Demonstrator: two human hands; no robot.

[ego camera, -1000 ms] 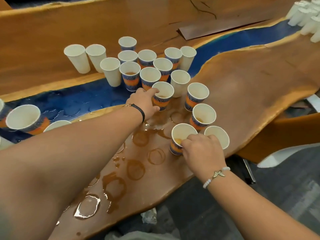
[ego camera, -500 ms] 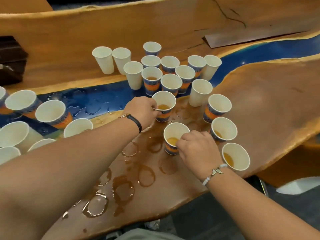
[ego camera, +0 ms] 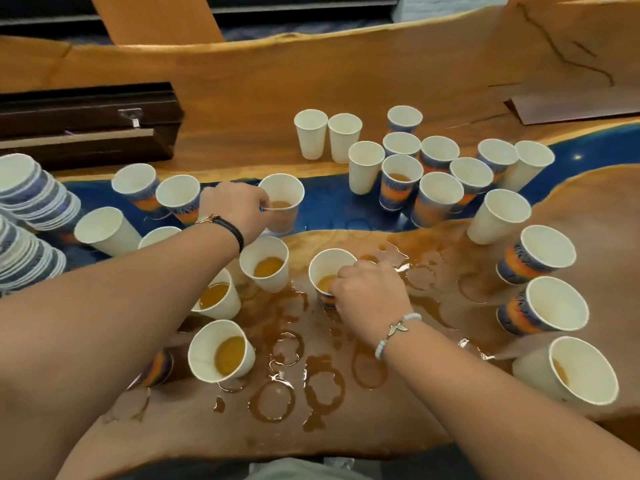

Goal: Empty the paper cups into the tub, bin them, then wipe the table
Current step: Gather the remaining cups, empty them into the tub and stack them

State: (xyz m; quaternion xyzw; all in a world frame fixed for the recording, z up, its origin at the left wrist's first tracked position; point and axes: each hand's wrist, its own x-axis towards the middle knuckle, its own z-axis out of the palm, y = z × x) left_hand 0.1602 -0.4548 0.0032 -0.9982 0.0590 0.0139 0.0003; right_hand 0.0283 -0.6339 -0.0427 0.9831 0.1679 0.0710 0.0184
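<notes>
My left hand (ego camera: 235, 211) pinches the rim of a paper cup (ego camera: 284, 197) holding a little amber liquid, over the blue resin strip of the wooden table (ego camera: 381, 427). My right hand (ego camera: 369, 294) grips another printed cup (ego camera: 329, 268) with amber liquid, standing in the middle of the table. Several more paper cups stand around, some with liquid such as a white cup (ego camera: 221, 351) at the front left and a cup (ego camera: 265, 263) between my hands. No tub shows in this view.
Amber puddles and ring stains (ego camera: 294, 358) cover the near table surface. Stacks of nested cups (ego camera: 31, 195) lie at the far left. A dark wooden case (ego camera: 86, 123) sits at the back left. A cluster of cups (ego camera: 436, 174) stands at the back right.
Both hands have carried their cups leftward across the table, the left one now over the blue strip. The view has swung left, showing the stacked cups and the dark case.
</notes>
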